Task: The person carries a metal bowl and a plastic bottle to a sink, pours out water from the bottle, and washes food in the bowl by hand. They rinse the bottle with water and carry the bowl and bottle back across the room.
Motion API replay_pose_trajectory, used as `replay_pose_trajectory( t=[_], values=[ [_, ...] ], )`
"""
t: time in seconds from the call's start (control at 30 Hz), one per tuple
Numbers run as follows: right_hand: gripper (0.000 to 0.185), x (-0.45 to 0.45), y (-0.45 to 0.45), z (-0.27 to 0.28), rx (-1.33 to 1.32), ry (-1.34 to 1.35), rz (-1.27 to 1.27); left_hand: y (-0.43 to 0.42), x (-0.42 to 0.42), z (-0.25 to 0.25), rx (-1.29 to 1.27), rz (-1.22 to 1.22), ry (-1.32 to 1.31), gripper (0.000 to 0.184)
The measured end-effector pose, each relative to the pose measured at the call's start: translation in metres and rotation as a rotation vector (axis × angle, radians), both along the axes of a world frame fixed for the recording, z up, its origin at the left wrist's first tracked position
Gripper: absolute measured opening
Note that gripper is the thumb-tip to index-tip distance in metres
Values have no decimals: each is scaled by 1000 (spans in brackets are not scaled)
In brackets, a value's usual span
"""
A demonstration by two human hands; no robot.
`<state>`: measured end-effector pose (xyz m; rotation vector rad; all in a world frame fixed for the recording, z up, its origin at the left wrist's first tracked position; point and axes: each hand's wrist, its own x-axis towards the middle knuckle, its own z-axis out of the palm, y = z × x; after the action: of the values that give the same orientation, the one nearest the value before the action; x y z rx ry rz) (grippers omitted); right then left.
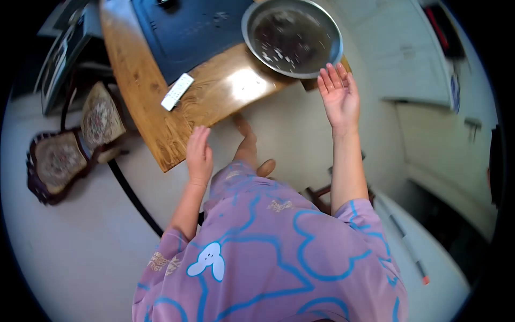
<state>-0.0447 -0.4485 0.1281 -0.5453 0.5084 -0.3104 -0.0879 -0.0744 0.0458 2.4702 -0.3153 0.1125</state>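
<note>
a white remote (177,92) lies on the table (129,67), apart from the basin (337,45).

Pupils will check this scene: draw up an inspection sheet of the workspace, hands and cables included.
Surface: glossy wooden table with a dark panel.
Job's things: metal basin at the table's edge; dark contents, pale flecks visible.
Clutter: white remote beside the panel.
Grip: right hand open, empty, near the basin's rim; left hand open, empty, near the table.
Cables: nothing certain; dark strip on the floor unclear.
Surroundings: patterned chair, pale cabinet.
</note>
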Motion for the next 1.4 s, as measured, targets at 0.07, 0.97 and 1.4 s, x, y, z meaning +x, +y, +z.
replay_pose_trajectory(
  t=[0.07,0.97,1.4],
  values=[
    [34,-49,-8,-33,201,-46,-152,-11,-13,0,-67,-324,177,34],
    [38,-295,257,-505,820,573,-277,-143,310,-474,981,-14,108,43],
    [34,-268,273,-540,599,818,-92,-133,470,-430,1280,-115,37,76]
  ],
)
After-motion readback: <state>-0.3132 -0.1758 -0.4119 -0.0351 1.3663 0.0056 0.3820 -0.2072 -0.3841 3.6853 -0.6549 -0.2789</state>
